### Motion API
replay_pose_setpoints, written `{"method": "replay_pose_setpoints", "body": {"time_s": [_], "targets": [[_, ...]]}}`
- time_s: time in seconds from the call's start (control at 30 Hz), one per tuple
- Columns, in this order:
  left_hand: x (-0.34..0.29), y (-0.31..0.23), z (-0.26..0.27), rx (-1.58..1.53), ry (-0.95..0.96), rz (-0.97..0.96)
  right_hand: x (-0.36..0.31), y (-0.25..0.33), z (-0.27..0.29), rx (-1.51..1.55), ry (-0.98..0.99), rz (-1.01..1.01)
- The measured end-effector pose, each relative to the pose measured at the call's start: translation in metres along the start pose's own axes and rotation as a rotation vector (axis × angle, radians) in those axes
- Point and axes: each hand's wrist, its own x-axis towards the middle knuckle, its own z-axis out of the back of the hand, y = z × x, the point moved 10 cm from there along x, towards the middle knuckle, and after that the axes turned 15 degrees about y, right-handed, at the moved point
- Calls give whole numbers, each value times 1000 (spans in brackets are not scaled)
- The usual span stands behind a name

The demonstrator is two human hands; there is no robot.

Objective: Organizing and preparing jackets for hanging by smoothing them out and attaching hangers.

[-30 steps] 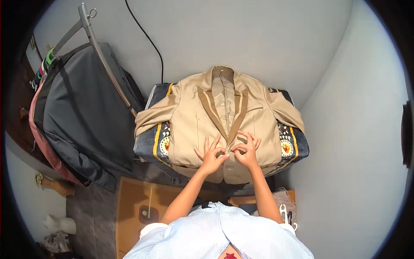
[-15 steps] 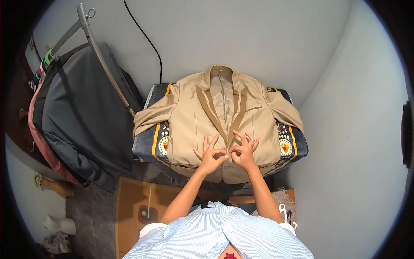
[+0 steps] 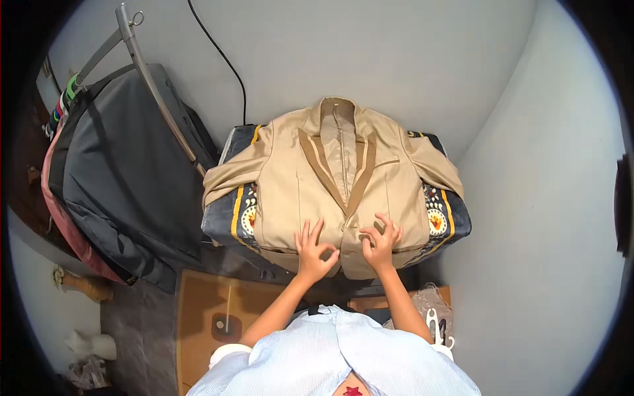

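A beige blazer (image 3: 281, 175) with brown-trimmed lapels lies face up, its collar away from me and its sleeves spread to both sides. Its fronts meet at the middle, where a small button (image 3: 343, 228) shows below the lapels. My left hand (image 3: 316, 254) pinches thumb and forefinger together at the front edge low on the blazer, the other fingers raised. The pinched cloth itself is barely visible. Just right of the front edge, my right hand (image 3: 381, 245) hovers close over the blazer with its fingers apart and nothing seen between them.
Under the blazer is a table covered by a dark patterned cloth (image 3: 436, 221). Dark garments (image 3: 125, 171) hang from a metal rack (image 3: 148, 79) at left. A black cable (image 3: 228, 59) runs down the back wall. White hangers (image 3: 432, 323) are low at right, beside a brown board (image 3: 198, 310) further left.
Both hands have slid down the blazer's front, toward me. They have drawn apart, and the right hand's pinch has opened. The button below the lapels is now uncovered.
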Motion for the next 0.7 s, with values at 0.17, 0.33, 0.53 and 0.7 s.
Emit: {"method": "replay_pose_setpoints", "body": {"time_s": [0.17,0.33,0.53,0.7], "targets": [[-24,5,-41,264,90,66,-38,-6,-11,-146,37,-15],[-21,13,-55,279,-14,143,-49,6,-24,-204,100,28],[-23,11,-51,135,-15,132,-51,9,-32,-248,116,58],[-25,6,-45,72,54,132,-55,15,-35,-199,110,84]]}}
